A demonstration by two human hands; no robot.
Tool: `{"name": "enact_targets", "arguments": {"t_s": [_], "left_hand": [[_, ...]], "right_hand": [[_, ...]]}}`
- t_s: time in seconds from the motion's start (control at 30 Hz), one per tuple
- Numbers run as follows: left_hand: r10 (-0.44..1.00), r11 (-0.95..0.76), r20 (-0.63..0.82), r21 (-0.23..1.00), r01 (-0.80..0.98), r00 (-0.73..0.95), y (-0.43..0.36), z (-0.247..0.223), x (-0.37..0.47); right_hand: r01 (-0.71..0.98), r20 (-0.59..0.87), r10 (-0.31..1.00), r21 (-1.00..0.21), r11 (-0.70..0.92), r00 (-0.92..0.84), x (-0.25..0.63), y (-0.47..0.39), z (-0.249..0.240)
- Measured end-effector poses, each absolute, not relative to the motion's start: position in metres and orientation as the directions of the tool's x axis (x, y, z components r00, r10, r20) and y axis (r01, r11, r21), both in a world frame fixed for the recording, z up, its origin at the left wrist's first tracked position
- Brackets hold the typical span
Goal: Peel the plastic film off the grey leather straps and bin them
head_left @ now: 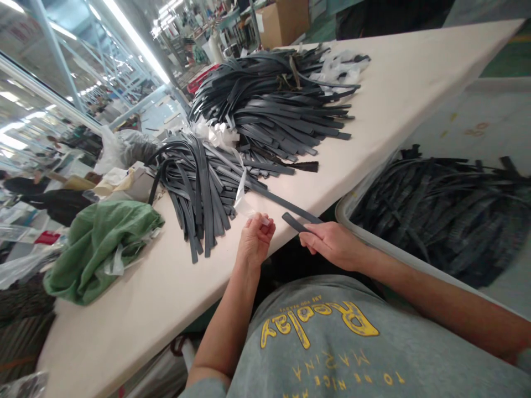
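My right hand point(327, 243) is closed around a dark grey flat strip point(290, 206), whose one end sticks out past my fingers while its length runs back toward the pile. My left hand point(256, 235) pinches the end of a thin white translucent ribbon point(241, 190) that trails up to a crumpled white bundle point(215, 132). Just beyond my hands lies a smaller heap of grey strips point(203, 193), some looped over with their ends fanned toward me. Behind it is a larger heap of the same strips point(269, 105).
Both heaps rest on a long pale table point(398, 94). A green cloth point(102, 249) lies at its left end, with a white plastic bag point(342, 66) at the far side. To my right stands a white bin point(464, 110) holding dark strips. A cardboard box point(284, 22) is behind.
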State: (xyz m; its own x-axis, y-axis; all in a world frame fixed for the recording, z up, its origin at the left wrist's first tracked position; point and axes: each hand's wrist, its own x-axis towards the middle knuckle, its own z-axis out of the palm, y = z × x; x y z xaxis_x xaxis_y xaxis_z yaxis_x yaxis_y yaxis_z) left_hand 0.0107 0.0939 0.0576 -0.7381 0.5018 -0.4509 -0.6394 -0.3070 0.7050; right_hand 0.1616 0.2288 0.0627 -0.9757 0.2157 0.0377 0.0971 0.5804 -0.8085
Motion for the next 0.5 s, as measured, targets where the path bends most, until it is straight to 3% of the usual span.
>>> {"name": "enact_targets", "arguments": {"t_s": [0.23,0.4,0.5], "left_hand": [[0.514,-0.338,-0.539,0.588,-0.735,-0.668,0.113,0.066,0.024],[0.545,-0.301,-0.522,0.608,-0.734,-0.656,0.115,0.064,0.029],[0.581,-0.267,-0.475,0.656,-0.706,-0.661,0.114,0.056,0.035]], "right_hand": [[0.138,0.036,0.24,-0.73,0.67,-0.97,0.155,0.218,0.065],[0.088,0.096,0.207,-0.678,0.729,-0.974,0.148,0.219,0.065],[0.083,0.086,0.205,-0.714,0.695,-0.975,0.143,0.218,0.064]]}}
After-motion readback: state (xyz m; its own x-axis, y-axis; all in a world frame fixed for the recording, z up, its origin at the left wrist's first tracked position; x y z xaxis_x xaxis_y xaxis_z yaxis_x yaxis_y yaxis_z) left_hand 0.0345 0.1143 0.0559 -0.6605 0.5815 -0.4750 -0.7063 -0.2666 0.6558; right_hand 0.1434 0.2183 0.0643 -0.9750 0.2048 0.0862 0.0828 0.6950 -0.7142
